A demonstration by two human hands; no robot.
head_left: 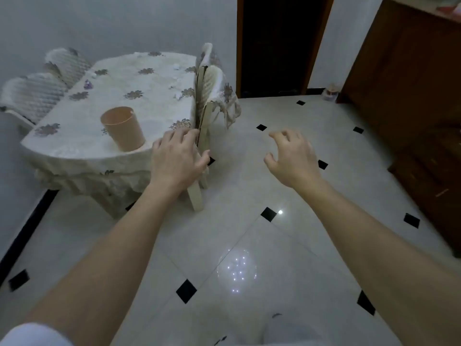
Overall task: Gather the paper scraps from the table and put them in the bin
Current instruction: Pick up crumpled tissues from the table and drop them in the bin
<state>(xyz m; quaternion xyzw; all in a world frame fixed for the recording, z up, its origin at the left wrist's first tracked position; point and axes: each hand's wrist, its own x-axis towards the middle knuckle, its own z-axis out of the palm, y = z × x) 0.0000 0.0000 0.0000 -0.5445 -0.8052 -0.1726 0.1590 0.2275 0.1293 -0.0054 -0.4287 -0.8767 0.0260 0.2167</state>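
Both hands empty — left hand (178, 152) and right hand (290, 156) with fingers loosely spread; reach toward 11 o'clock, past the bin (122, 128), for the desk's (74, 146) far white scraps (177, 66).

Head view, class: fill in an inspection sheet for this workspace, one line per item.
Surface: table under a floral cloth.
Job's things: tan bin upright near the table's front edge; small white paper scraps scattered at the far end.
Clutter: a small purple object, too blurred to identify.
Grippers: left hand open, at the chair beside the table; right hand open and empty, in the air above the floor.
Cables: nothing seen.
Surroundings: tiled floor, dark doorway, wooden cabinet.
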